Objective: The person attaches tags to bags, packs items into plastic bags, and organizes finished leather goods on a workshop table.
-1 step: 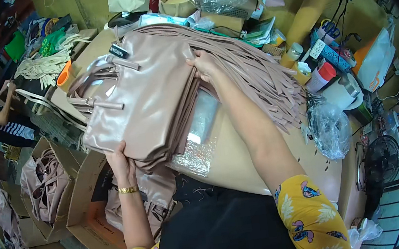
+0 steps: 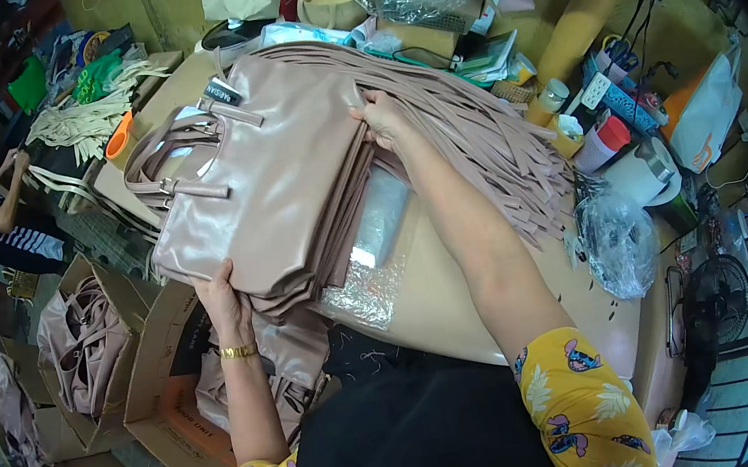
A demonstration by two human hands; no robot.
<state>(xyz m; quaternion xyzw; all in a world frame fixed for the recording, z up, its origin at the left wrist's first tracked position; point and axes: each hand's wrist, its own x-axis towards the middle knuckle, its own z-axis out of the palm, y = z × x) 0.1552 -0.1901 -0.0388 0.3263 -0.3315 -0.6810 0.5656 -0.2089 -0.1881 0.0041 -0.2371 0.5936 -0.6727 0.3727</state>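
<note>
Gripping the pinkish bag stack (image 2: 291, 164) over the table (image 2: 462, 302), the right hand (image 2: 382, 122) pinched its right edge while the left hand (image 2: 225, 306) clasped its near edge. The load looked heavy, soft and slick, best held through every layer. A black tag (image 2: 222, 91) bore pale lettering; a carton (image 2: 151, 377) carried dark print.

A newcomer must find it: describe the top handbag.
Find the tan worktable; left of its fanned straps, the left hand and right hand hold stacked pink handbags. The top handbag shows its broad face and a black tag near its handles; those beneath show mainly edges.
</note>
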